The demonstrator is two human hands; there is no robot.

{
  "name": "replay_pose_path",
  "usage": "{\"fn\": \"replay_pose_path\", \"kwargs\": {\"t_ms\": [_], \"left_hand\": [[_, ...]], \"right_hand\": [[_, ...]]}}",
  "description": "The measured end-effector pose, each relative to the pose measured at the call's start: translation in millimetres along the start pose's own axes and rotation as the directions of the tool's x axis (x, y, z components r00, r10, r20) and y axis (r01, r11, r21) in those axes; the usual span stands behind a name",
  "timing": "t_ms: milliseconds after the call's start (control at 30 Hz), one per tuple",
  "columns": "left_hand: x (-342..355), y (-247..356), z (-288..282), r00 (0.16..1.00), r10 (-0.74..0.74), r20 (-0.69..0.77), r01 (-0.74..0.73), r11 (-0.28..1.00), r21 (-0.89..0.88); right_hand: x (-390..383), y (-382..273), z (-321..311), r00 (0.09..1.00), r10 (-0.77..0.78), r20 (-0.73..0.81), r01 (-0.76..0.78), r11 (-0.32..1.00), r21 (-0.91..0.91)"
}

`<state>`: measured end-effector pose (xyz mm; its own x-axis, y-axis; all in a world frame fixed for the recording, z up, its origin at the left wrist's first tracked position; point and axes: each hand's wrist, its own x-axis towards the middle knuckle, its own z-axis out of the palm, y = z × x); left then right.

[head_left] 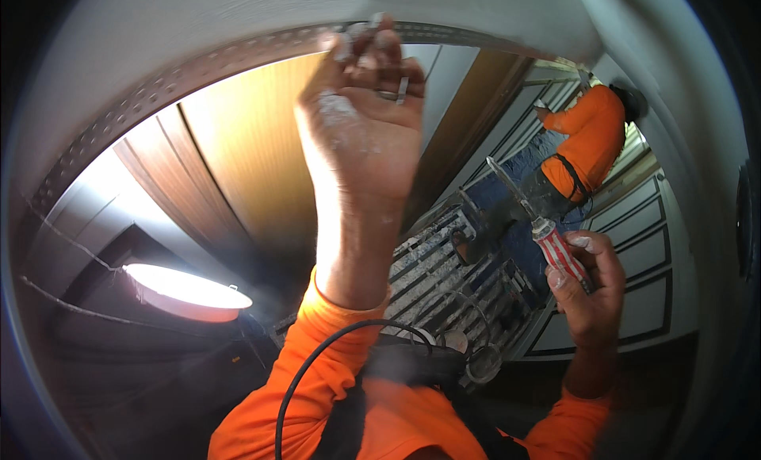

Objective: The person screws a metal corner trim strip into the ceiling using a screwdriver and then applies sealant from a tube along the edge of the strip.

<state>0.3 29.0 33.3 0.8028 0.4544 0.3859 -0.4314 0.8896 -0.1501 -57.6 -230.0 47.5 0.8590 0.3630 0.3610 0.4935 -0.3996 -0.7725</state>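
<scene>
We clamp the right hand (590, 293) around a red-and-white-handled screwdriver (557, 250), shaft pointing up and left. Well apart from it, we position the left hand (366, 115) at the perforated strip (158, 87), palm smeared white, fingers curled; with the fingertips blurred, we cannot tell whether they grip anything. A lamp (186, 292) shines lower left.

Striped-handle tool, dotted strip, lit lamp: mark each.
Striped-handle tool (548, 236): head view, upper part of the handle.
Dotted strip (170, 81): head view, left stretch of the band.
Lit lamp (186, 289): head view, bright face.
</scene>
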Motion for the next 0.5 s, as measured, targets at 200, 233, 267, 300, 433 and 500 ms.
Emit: {"fn": "replay_pose_path", "kwargs": {"t_ms": [200,233,267,300,433,500], "left_hand": [[-3.6,1.4,-1.3,0.981,0.179,-0.073,-0.139,0.915,0.378],[-4.0,5.4,-3.7,0.979,0.198,-0.052,-0.158,0.892,0.424],[-3.9,6.3,-8.1,0.978,0.206,-0.034,-0.166,0.866,0.471],[-4.4,13.1,-11.7,0.978,0.206,0.015,-0.185,0.844,0.503],[-5.9,21.8,-15.6,0.967,0.242,0.075,-0.231,0.721,0.654],[-11.5,18.1,-11.8,0.952,0.296,0.074,-0.259,0.657,0.708]], "right_hand": [[-31.8,86.9,-8.7,0.950,0.204,-0.238,-0.139,0.955,0.262],[-36.4,102.4,-6.9,0.933,0.221,-0.285,-0.133,0.945,0.300],[-43.3,115.2,-9.2,0.913,0.275,-0.300,-0.164,0.923,0.347],[-46.3,125.8,-10.6,0.899,0.317,-0.302,-0.184,0.900,0.395],[-65.3,168.9,-15.1,0.811,0.470,-0.348,-0.232,0.804,0.547],[-72.1,190.4,-13.2,0.762,0.527,-0.377,-0.232,0.764,0.601]]}}
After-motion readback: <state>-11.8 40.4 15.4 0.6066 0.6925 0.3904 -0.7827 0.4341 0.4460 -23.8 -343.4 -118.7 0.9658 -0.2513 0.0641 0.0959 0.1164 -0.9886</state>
